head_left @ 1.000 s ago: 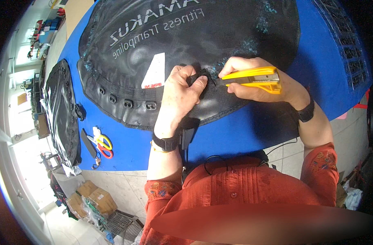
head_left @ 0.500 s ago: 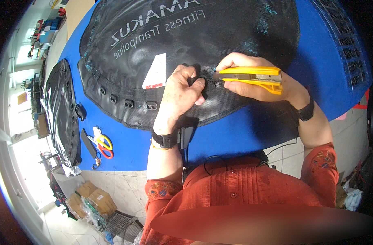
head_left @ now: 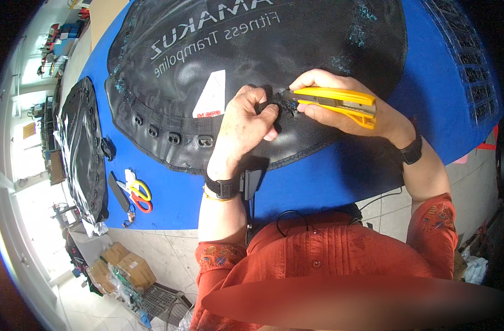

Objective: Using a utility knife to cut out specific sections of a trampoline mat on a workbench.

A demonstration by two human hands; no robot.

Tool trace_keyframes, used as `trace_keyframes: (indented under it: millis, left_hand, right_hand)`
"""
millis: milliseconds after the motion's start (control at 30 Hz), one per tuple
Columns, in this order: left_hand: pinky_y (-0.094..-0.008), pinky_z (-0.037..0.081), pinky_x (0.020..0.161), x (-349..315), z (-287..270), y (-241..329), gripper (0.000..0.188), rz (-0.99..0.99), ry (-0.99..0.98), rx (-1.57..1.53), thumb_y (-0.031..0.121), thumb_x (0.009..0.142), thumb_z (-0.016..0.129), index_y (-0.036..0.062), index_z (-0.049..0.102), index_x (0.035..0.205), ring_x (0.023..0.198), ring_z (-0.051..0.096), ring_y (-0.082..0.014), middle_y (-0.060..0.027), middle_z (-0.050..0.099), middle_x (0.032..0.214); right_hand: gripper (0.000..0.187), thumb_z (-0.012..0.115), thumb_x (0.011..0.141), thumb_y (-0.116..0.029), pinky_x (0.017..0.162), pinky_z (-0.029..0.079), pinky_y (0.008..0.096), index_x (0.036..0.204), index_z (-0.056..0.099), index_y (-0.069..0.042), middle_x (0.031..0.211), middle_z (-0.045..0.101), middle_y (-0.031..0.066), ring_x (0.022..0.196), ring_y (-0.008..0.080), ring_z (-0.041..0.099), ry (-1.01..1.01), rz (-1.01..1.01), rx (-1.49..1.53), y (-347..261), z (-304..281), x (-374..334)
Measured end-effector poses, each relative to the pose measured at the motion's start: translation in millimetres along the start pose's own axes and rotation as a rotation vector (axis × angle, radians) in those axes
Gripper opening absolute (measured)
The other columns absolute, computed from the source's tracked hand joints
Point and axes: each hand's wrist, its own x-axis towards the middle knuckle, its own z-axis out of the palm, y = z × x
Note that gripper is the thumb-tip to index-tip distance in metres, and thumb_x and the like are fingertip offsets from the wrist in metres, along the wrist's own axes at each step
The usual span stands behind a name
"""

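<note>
A round black trampoline mat (head_left: 252, 71) lies on the blue tabletop. My right hand (head_left: 348, 124) is closed around a yellow utility knife (head_left: 367, 100), its tip pointing left at a ragged dark patch (head_left: 287, 105) near the mat's near edge. My left hand (head_left: 246, 124) is closed just left of that patch, thumb and fingers pinching some black material of the mat; my fingers hide most of it. A white label (head_left: 212, 95) with red marks lies left of my left hand. Black plastic loops (head_left: 174, 138) run along the mat's near left edge.
Scissors (head_left: 140, 196) with red and yellow handles lie at the table's near left, beside a flat black strip (head_left: 118, 191). A folded black piece (head_left: 84, 149) with loops occupies the left edge. Clear plastic with black parts (head_left: 472, 71) sits far right. Cardboard boxes (head_left: 135, 270) stand on the floor.
The knife has shifted slightly left and tilted a little, its tip closer to my left hand's fingers. My left hand keeps its place and grip.
</note>
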Motion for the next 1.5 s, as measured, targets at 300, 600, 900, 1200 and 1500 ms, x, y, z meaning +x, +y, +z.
trace_keyframes:
  millis: [300, 600, 900, 1200, 1500]
  left_hand:
    - [-0.0273, 0.054, 0.053, -1, 2, 2, 0.017, 0.012, 0.002, 0.009, 0.005, 0.095, 0.067, -0.0058, 0.056, 0.086, 0.059, 0.067, -0.0145, -0.0109, 0.053, 0.1]
    - [-0.0262, 0.048, 0.05, 0, 3, 0, 0.02, 0.001, 0.037, 0.023, 0.008, 0.096, 0.068, 0.0038, 0.054, 0.083, 0.053, 0.061, -0.009, -0.0031, 0.061, 0.065]
    - [-0.0269, 0.047, 0.05, 0, 4, 0, 0.03, 0.031, 0.076, 0.051, 0.015, 0.099, 0.069, 0.0016, 0.057, 0.075, 0.051, 0.062, -0.0102, -0.0039, 0.059, 0.072]
    - [-0.0275, 0.047, 0.05, -1, 3, 2, 0.031, 0.019, 0.07, 0.057, 0.013, 0.099, 0.068, 0.0023, 0.055, 0.073, 0.052, 0.063, -0.0108, -0.0042, 0.056, 0.076]
    - [-0.0272, 0.047, 0.049, 0, 5, 3, 0.031, 0.022, 0.072, 0.046, 0.013, 0.099, 0.068, 0.003, 0.055, 0.073, 0.052, 0.063, -0.0105, -0.0037, 0.056, 0.074]
  right_hand:
    - [0.032, 0.068, 0.098, -0.017, 0.085, 0.052, 0.0299, 0.124, 0.06, 0.001, 0.105, 0.068, 0.0107, 0.098, 0.0163, 0.069, -0.055, 0.048, 0.005, -3, -5, -1]
    - [0.032, 0.069, 0.097, -0.02, 0.083, 0.052, 0.0287, 0.121, 0.062, -0.001, 0.102, 0.068, 0.0093, 0.092, 0.0146, 0.068, -0.118, 0.077, 0.015, -2, -12, -6]
    - [0.033, 0.066, 0.098, -0.022, 0.084, 0.053, 0.0276, 0.123, 0.061, -0.002, 0.102, 0.069, 0.0047, 0.094, 0.0098, 0.068, 0.012, 0.049, 0.015, 2, -3, -2]
    - [0.034, 0.064, 0.099, -0.018, 0.087, 0.054, 0.0274, 0.128, 0.058, -0.001, 0.105, 0.071, 0.0067, 0.099, 0.011, 0.069, 0.026, 0.094, 0.072, -1, -2, 2]
    - [0.032, 0.065, 0.098, -0.014, 0.087, 0.054, 0.0289, 0.127, 0.059, -0.001, 0.106, 0.071, 0.0078, 0.1, 0.0131, 0.069, 0.033, 0.055, 0.011, 0, 1, 2]
